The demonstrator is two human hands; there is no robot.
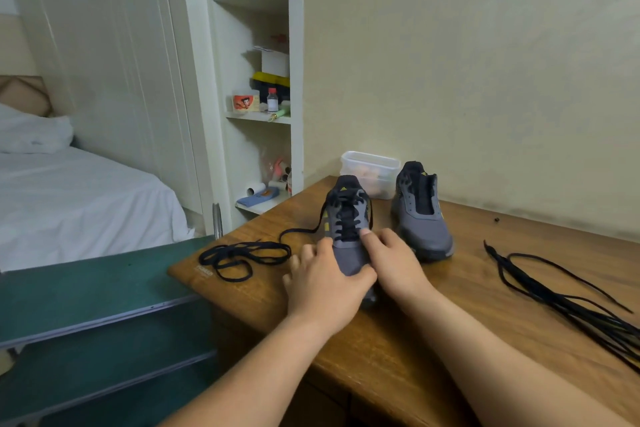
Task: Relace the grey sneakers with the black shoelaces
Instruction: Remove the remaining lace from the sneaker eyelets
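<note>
Toe toward them on the desk [485,288], the laced grey sneaker [346,258] lies lengthwise under both hands: left hand [325,282] clasps its toe, right hand [393,262] touches the lowest black shoelace [348,236] crossing, grip unclear.

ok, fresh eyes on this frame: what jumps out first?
The left hand and right hand are on the laced sneaker at the middle of the table. Behind it to the right stands a second sneaker with no lace. A bundle of black laces lies on the table's right side, and one loose lace on its left.
</note>
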